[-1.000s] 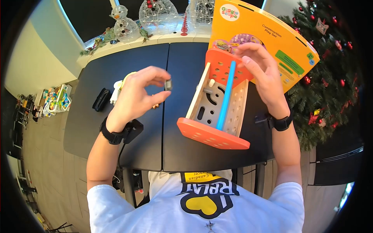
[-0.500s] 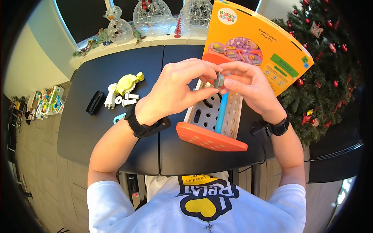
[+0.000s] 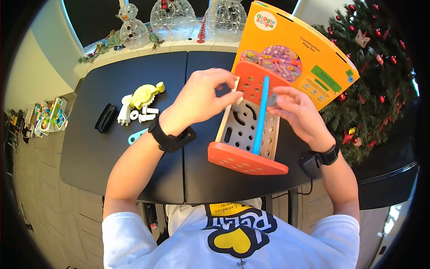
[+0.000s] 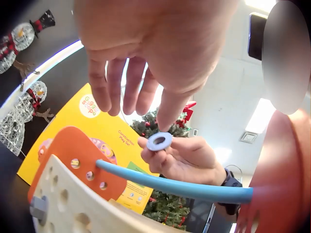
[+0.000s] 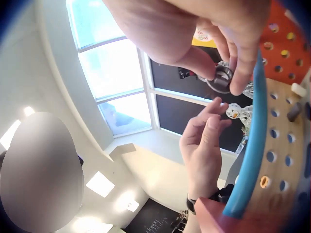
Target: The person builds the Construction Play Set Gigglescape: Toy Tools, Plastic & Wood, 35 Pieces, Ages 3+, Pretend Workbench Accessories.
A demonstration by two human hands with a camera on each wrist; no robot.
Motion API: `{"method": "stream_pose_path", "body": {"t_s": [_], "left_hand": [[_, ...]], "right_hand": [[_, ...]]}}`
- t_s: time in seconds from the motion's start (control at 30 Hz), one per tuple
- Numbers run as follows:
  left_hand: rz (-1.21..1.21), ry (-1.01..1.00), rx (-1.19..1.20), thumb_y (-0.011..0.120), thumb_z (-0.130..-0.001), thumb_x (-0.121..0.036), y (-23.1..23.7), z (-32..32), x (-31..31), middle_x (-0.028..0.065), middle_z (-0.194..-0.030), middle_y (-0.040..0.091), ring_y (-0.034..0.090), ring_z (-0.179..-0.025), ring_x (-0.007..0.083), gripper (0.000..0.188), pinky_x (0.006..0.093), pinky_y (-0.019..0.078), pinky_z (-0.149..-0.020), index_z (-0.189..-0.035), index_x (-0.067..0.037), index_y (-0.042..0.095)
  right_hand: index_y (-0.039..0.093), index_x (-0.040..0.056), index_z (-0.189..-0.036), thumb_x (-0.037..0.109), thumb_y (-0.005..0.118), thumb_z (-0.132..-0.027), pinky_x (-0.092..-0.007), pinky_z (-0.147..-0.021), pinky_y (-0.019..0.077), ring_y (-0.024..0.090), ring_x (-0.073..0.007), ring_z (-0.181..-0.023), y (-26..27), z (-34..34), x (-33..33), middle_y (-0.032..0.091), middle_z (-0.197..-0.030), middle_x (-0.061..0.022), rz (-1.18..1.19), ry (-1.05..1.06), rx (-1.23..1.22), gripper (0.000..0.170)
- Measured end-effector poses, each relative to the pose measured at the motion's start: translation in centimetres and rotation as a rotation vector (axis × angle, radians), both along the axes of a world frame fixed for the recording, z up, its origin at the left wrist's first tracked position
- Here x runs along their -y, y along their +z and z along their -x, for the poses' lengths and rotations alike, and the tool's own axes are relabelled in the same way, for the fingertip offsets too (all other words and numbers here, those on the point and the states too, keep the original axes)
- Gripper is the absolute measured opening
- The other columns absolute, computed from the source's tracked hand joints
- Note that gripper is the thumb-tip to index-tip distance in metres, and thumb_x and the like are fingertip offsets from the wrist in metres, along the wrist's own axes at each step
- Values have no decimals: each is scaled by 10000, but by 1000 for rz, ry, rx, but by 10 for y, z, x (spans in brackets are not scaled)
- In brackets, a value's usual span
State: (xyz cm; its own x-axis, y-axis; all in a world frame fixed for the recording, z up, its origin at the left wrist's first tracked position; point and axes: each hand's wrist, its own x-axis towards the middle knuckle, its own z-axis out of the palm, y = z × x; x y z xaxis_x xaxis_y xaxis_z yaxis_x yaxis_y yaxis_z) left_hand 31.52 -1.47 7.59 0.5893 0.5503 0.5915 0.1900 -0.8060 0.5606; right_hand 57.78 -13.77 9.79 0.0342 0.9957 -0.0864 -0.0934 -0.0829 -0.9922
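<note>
Between the thumb and fingers of my right hand (image 3: 293, 114) is a grey round nut (image 4: 159, 141), its hole facing up in the left wrist view. The right hand is over the right side of a toy toolbox (image 3: 247, 168) with orange perforated ends and a blue rod handle (image 3: 261, 119). My left hand (image 3: 201, 96) hovers by the toolbox's left panel, fingers loosely bent and holding nothing in the left wrist view. Near its fingertips are a white peg (image 5: 299, 90) and a grey bolt (image 5: 294, 111); the bolt's head (image 4: 39, 208) shows on the panel's outer face.
On the table's left lie a yellow-green toy piece (image 3: 145, 96), white bolts (image 3: 147, 118), a white ring (image 3: 134, 115), a blue strip (image 3: 135, 137) and a black case (image 3: 105, 118). Behind the toolbox stands an orange box (image 3: 304, 54), with a decorated tree (image 3: 376, 89) to its right.
The grey nut has passed from the left hand to the right. Both hands met over the toolbox, then parted, the right moving right and slightly down.
</note>
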Motion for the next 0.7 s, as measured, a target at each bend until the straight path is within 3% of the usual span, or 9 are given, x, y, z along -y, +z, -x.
{"method": "stream_pose_path", "body": {"t_s": [0.07,0.2,0.27,0.37,0.4,0.47,0.5,0.7], "left_hand": [[215,90,-136,786,-944,-303,-8,11,-7,135,-969,782,756,-823,235,332,351,584,-750,-1056,6,742],[523,89,-285,671,-1008,-529,-29,12,-12,173,-941,774,750,-869,264,574,393,584,-800,-1147,25,725],[535,71,-277,668,-1004,-549,-42,7,-10,181,-973,776,752,-916,273,598,406,582,-835,-1177,22,719],[542,84,-327,691,-972,-585,-49,3,-11,212,-1052,775,752,-1021,295,664,411,575,-910,-1209,35,712],[547,104,-348,699,-964,-589,-49,1,-10,216,-1063,774,751,-1037,299,676,410,574,-921,-1211,39,711],[551,107,-352,729,-897,-655,-52,-1,-12,255,-1080,762,751,-1034,352,811,419,583,-917,-1232,83,696],[558,97,-353,738,-895,-636,-55,-2,-13,255,-1077,764,753,-1034,351,796,418,583,-918,-1225,86,698],[576,75,-299,791,-875,-518,-62,-7,-11,252,-1056,772,763,-1019,337,690,407,586,-922,-1177,97,715]], "right_hand": [[532,-62,-1333,77,632,-1032,-384,-1062,544,654,-251,-1213,-9,-5,0,613,-1323,-170,82,-50,-30,347],[507,-82,-1342,33,578,-1035,-397,-1091,531,630,-266,-1233,-26,-1,-7,584,-1310,-169,162,-66,-70,336],[461,-92,-1371,-2,538,-1033,-398,-1106,529,632,-288,-1229,-31,5,-21,564,-1293,-174,197,13,-38,358],[502,-60,-1307,23,561,-1052,-381,-1091,559,646,-242,-1188,-41,14,-42,594,-1214,-148,283,26,-27,275],[485,-63,-1294,21,564,-1051,-391,-1067,592,670,-276,-1183,-40,19,-45,580,-1148,-141,327,-17,15,268],[467,-63,-1314,8,540,-1049,-386,-1052,590,688,-288,-1149,-42,19,-54,558,-1229,-169,362,51,62,284],[458,-63,-1324,2,528,-1047,-383,-1045,589,697,-294,-1131,-43,18,-58,547,-1269,-183,379,84,84,293],[581,-47,-1113,33,664,-1013,-348,-869,654,769,-302,-1018,-51,8,-76,680,-1086,-146,336,154,359,152]]}}
